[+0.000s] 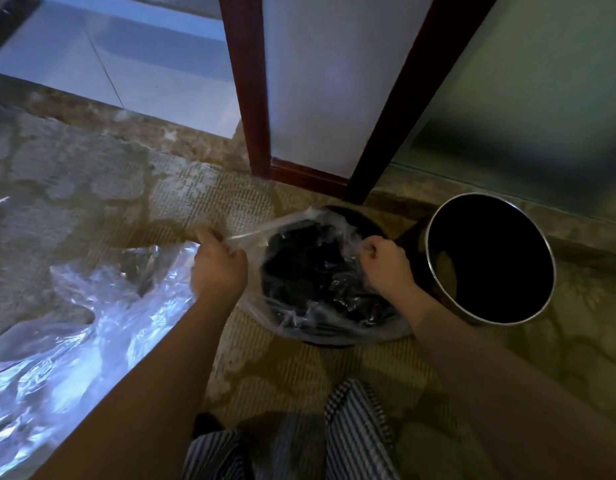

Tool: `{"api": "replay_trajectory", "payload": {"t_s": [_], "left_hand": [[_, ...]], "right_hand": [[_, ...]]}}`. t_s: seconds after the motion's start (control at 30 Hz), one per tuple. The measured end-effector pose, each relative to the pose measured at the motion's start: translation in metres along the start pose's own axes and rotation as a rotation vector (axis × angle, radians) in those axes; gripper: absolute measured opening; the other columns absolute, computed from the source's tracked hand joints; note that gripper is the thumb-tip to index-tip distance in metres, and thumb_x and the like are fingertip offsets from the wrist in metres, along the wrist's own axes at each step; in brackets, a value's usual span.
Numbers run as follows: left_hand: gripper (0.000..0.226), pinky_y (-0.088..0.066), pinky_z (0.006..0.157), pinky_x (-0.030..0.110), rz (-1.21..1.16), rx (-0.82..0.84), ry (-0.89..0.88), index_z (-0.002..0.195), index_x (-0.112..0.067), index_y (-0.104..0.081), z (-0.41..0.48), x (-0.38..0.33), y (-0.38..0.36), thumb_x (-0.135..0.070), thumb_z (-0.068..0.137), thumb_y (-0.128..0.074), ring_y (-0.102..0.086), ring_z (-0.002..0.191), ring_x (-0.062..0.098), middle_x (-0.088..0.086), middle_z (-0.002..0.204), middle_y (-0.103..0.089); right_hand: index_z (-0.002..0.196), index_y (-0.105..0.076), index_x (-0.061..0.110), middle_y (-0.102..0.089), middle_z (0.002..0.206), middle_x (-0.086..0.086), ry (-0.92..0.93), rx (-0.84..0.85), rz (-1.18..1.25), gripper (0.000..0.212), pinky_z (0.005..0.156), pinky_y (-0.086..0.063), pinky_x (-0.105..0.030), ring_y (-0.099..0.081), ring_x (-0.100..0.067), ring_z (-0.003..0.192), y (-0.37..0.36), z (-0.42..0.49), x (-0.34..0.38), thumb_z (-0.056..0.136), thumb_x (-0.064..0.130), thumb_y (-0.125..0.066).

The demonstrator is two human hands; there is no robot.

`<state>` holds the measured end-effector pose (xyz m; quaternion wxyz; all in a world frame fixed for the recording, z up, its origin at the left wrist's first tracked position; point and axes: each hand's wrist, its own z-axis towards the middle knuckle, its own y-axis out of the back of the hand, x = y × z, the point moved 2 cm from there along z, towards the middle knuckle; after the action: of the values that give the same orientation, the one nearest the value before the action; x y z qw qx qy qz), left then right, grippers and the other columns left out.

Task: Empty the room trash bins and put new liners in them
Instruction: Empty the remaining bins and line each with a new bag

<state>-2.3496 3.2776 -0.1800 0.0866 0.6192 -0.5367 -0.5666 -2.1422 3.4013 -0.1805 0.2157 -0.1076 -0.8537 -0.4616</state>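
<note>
striped trouser knees point(357, 427), left hand point(218, 268) pinching clear liner point(261, 317) over black bin point(355, 216), right hand point(386, 268) gripping liner's opposite edge

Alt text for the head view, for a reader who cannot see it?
The left hand and right hand grip a clear liner at the rim of a black bin, the left stretching a strand leftward. A second, unlined bin stands to its right; crumpled clear plastic lies at left.
</note>
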Motion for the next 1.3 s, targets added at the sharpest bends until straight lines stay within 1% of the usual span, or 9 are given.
{"api": "replay_trajectory", "payload": {"t_s": [0.2, 0.4, 0.53, 0.73, 0.83, 1.0, 1.1, 1.23, 1.3], "left_hand": [[0.059, -0.016, 0.11, 0.051, 0.204, -0.033, -0.474, 0.139, -0.012, -0.039, 0.008, -0.027, -0.013, -0.027, 0.083, -0.052, -0.039, 0.127, 0.031, 0.011, 0.138, -0.044], [0.036, -0.02, 0.107, 0.054, 0.295, -0.041, -0.788, 0.122, -0.011, -0.058, 0.003, -0.039, -0.039, -0.017, 0.087, -0.057, -0.062, 0.103, 0.029, 0.009, 0.107, -0.067], [0.017, -0.039, 0.093, 0.051, 0.314, -0.098, -0.828, 0.097, -0.01, -0.066, 0.008, -0.042, -0.046, -0.016, 0.089, -0.052, -0.066, 0.074, 0.029, 0.007, 0.077, -0.069], [0.028, -0.042, 0.079, 0.04, 0.383, -0.077, -0.931, 0.086, -0.01, -0.064, 0.018, -0.037, -0.049, -0.024, 0.086, -0.04, -0.061, 0.067, 0.031, 0.007, 0.072, -0.064], [0.018, -0.034, 0.074, 0.037, 0.346, -0.11, -0.95, 0.089, -0.007, -0.063, 0.021, -0.036, -0.052, -0.018, 0.084, -0.049, -0.06, 0.071, 0.031, 0.009, 0.076, -0.063], [0.012, -0.036, 0.067, 0.028, 0.029, -0.014, -0.787, 0.095, -0.004, -0.061, 0.026, -0.035, -0.045, -0.004, 0.084, -0.057, -0.058, 0.074, 0.024, 0.011, 0.082, -0.065], [0.007, -0.029, 0.061, 0.019, -0.114, -0.057, -0.632, 0.089, -0.007, -0.064, 0.024, -0.037, -0.043, -0.007, 0.09, -0.056, -0.053, 0.069, 0.014, 0.0, 0.074, -0.061], [0.022, -0.032, 0.054, 0.003, -0.214, -0.019, -0.501, 0.076, -0.012, -0.058, 0.034, -0.04, -0.049, -0.015, 0.096, -0.051, -0.05, 0.058, -0.003, -0.016, 0.061, -0.054], [0.027, -0.03, 0.051, 0.015, -0.202, -0.027, -0.437, 0.073, -0.003, -0.059, 0.043, -0.037, -0.055, -0.016, 0.095, -0.051, -0.048, 0.056, 0.008, -0.002, 0.059, -0.055]], "right_hand": [[0.147, -0.031, 0.021, -0.039, 0.14, -0.008, 0.316, -0.333, -0.26, 0.065, 0.103, -0.039, -0.039, -0.036, -0.027, 0.128, 0.028, -0.006, 0.006, 0.089, 0.006, -0.056], [0.115, -0.065, 0.007, -0.063, 0.116, -0.014, 0.819, -0.359, -0.548, 0.041, 0.082, -0.051, -0.047, -0.052, -0.033, 0.106, 0.029, 0.005, -0.01, 0.074, 0.009, -0.061], [0.087, -0.069, 0.006, -0.066, 0.087, -0.01, 0.751, -0.357, -0.43, 0.014, 0.066, -0.052, -0.042, -0.059, -0.034, 0.078, 0.033, 0.011, -0.009, 0.079, 0.011, -0.059], [0.122, -0.06, 0.014, -0.055, 0.121, -0.004, 0.568, -0.079, -0.552, 0.042, 0.085, -0.043, -0.038, -0.048, -0.027, 0.11, 0.041, 0.025, -0.019, 0.082, 0.025, -0.07], [0.107, -0.068, 0.013, -0.06, 0.112, -0.005, 0.616, -0.175, -0.546, 0.023, 0.076, -0.045, -0.038, -0.052, -0.029, 0.103, 0.041, 0.023, -0.025, 0.085, 0.015, -0.065], [0.082, -0.067, 0.013, -0.061, 0.071, 0.005, 0.208, -0.114, 0.281, 0.015, 0.06, -0.045, -0.014, -0.055, 0.002, 0.059, 0.049, 0.035, -0.025, 0.093, 0.009, -0.057], [0.079, -0.064, 0.016, -0.061, 0.068, -0.003, 0.01, -0.054, 0.651, 0.021, 0.054, -0.046, -0.014, -0.057, -0.003, 0.052, 0.049, 0.045, -0.02, 0.094, 0.006, -0.053], [0.072, -0.063, 0.012, -0.055, 0.059, -0.003, -0.139, -0.049, 0.669, 0.022, 0.041, -0.04, -0.017, -0.048, -0.007, 0.042, 0.041, 0.057, -0.012, 0.093, 0.007, -0.055], [0.067, -0.061, 0.011, -0.049, 0.054, -0.003, -0.211, -0.077, 0.639, 0.024, 0.035, -0.033, -0.017, -0.043, -0.009, 0.038, 0.036, 0.066, -0.012, 0.091, 0.011, -0.057]]}}
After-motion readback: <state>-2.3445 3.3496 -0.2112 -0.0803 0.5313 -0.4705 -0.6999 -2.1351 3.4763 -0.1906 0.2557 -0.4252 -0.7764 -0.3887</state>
